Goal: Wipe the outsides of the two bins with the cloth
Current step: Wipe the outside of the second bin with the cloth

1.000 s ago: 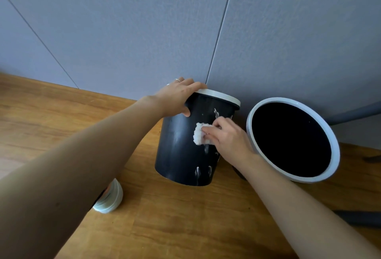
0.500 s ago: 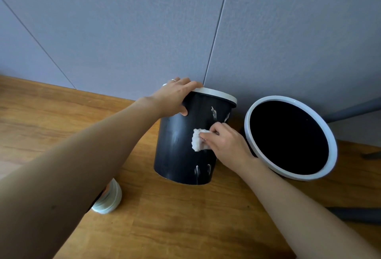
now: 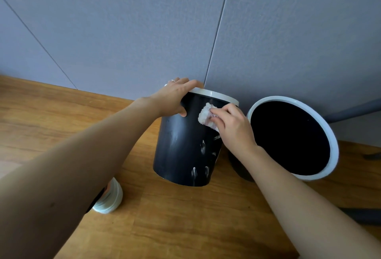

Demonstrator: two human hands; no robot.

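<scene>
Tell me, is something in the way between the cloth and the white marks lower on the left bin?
Nothing visible is. The right hand presses the cloth high on the left bin; the wall down to the white marks is bare.

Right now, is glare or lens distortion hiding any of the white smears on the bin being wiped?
Head view: no strong glare; the left bin is matte with a faint sheen, and its white smears read clearly below the cloth. Wide-angle bending curves the wall seams. The right bin interior is pure black, with no detail.
</scene>
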